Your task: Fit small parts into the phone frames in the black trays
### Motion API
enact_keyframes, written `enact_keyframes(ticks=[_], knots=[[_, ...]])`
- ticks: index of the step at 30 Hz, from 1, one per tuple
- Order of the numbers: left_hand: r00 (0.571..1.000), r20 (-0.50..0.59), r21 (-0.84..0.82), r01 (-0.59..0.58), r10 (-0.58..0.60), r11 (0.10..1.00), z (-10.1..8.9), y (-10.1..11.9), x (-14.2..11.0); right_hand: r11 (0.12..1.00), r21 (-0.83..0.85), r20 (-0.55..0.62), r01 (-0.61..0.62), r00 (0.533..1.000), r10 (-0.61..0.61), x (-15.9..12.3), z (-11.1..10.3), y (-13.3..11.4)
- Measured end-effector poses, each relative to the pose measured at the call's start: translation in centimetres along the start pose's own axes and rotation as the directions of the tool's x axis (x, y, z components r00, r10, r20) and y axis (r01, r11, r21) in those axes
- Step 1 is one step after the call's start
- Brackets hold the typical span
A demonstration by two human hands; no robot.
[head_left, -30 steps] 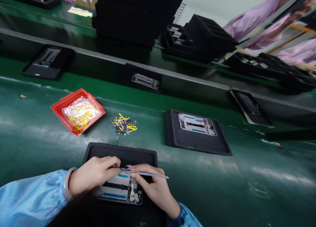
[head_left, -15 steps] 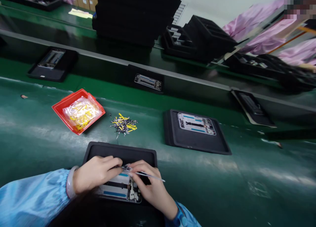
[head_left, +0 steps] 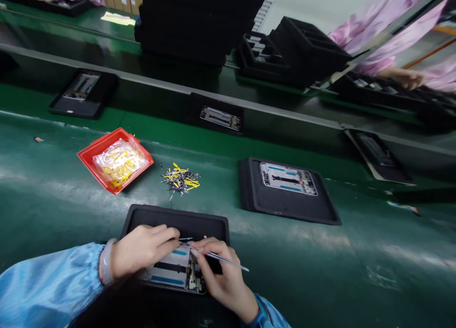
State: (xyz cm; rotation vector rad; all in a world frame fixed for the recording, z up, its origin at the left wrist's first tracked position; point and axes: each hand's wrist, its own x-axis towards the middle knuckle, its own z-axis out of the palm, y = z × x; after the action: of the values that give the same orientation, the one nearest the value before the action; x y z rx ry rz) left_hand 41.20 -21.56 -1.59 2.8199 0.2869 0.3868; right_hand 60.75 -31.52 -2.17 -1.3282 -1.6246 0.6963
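My left hand (head_left: 142,252) and my right hand (head_left: 219,271) work together above a phone frame (head_left: 174,271) lying in a black rubber tray (head_left: 174,221). My right hand is shut on slim metal tweezers (head_left: 228,258), their tips at my left fingers. My left fingers pinch a small dark metal part (head_left: 185,240). The hands hide the middle of the frame. Beyond the tray lies a loose pile of small parts with yellow strips (head_left: 180,180), and a red tray (head_left: 96,152) holds a plastic bag of yellow pieces (head_left: 120,160).
A second black tray (head_left: 288,190) with a phone frame sits to the right on the green bench. Beyond a grey rail (head_left: 228,102), more trays and tall black tray stacks (head_left: 199,24) stand. Co-workers in pink sleeves (head_left: 377,38) work at the far side.
My view has shifted slightly, so the bench items sit a little further right. The tweezers now slope more steeply down to the right. A co-worker's hand shows more clearly at upper right.
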Motion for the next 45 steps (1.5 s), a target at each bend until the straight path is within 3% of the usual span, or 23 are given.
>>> enact_keyframes(ticks=[5,9,16,24,33,45], knots=[[1.000,-0.012,0.002,0.011,-0.011,1.000,0.0,0.0,0.0,0.997,-0.052,0.029,0.054,0.998,-0.053,0.1,-0.1,0.0],[0.993,-0.120,0.044,0.029,-0.024,0.999,0.1,0.3,0.2,0.995,-0.064,0.093,0.082,0.993,-0.076,0.4,-0.1,-0.1],[0.966,-0.254,0.106,0.084,-0.055,0.991,0.5,1.0,0.4,0.979,-0.131,0.056,0.157,0.987,-0.151,0.3,0.7,-0.2],[0.975,-0.209,0.104,0.092,-0.068,0.990,0.9,1.1,0.1,0.951,-0.175,0.028,0.255,0.967,-0.254,0.2,0.9,-0.4],[0.969,-0.242,0.078,0.062,-0.042,0.995,0.8,0.9,0.4,0.980,-0.115,-0.107,0.161,0.979,-0.174,-0.9,1.1,0.1],[0.963,-0.266,0.083,0.066,-0.042,0.994,0.7,0.9,0.6,0.983,-0.105,-0.088,0.150,0.983,-0.159,-0.4,1.1,-0.2]])
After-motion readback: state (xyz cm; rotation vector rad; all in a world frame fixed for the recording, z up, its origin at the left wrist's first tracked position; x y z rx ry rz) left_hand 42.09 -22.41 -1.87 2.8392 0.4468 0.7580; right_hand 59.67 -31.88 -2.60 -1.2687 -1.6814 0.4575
